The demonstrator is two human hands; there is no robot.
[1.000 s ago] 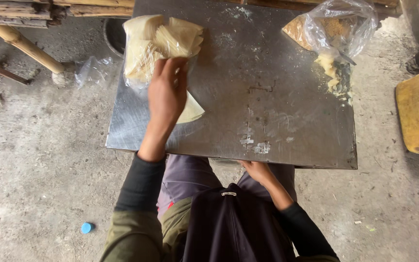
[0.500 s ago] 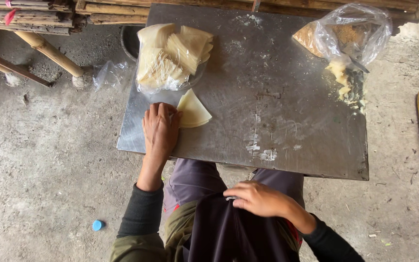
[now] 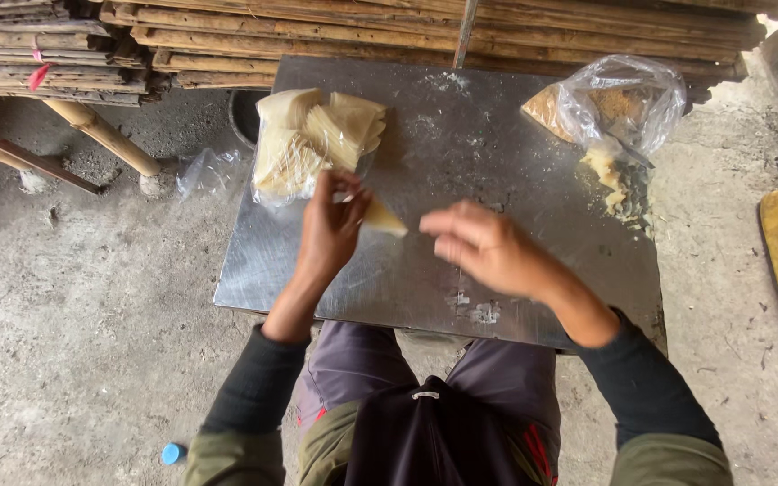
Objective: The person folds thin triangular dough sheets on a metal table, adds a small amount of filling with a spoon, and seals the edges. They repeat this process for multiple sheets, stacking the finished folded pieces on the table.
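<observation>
left hand [image 3: 330, 229] at frame centre grips a thin, pale yellow triangular sheet [image 3: 383, 219] by its edge, just above the scuffed metal plate [image 3: 461, 162]. right hand [image 3: 483, 247], centre-right, hovers with fingers loosely spread, holding nothing. stack of matching sheets in clear plastic [image 3: 312, 139] lies upper left; crinkled bag [image 3: 623, 103] with crumbs upper right.

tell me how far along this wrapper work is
Done: nothing finished shows on the metal table. In hand: the left hand holds one pale wrapper, the right hand close beside it. Left: the bagged wrapper stack and the filling bag.
</observation>
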